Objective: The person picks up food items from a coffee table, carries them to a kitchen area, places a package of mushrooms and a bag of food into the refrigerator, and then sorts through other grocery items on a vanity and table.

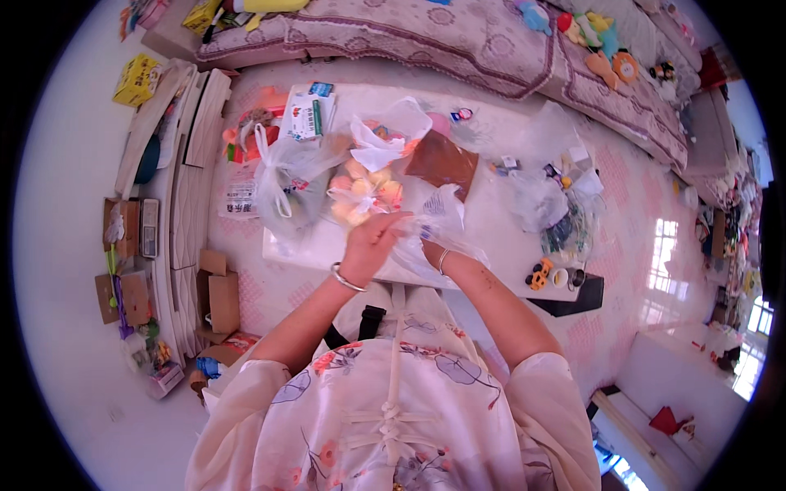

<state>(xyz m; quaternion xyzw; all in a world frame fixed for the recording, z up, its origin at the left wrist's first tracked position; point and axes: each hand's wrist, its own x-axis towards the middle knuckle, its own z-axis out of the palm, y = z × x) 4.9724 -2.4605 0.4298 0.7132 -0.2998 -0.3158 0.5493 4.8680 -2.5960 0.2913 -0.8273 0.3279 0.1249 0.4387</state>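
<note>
My left hand [372,240] pinches the edge of a clear plastic bag [457,236] near the front edge of the white table. My right hand [433,253] reaches into or behind that bag. Its fingers are hidden by the film, so what they hold does not show. Just beyond my left hand lies a knotted clear bag of peach-orange round things [362,195]. Behind it is an open white plastic bag [393,135] with colourful contents. A brown flat sheet or packet [442,161] under clear film lies past my right hand.
To the left on the table [295,248] stands a tied translucent bag [298,178], with a small box [306,119] behind it. Crumpled plastic bags [540,199], a yellow toy vehicle [539,274] and a white cup [559,278] sit at right. A cloth-covered sofa [393,37] runs behind.
</note>
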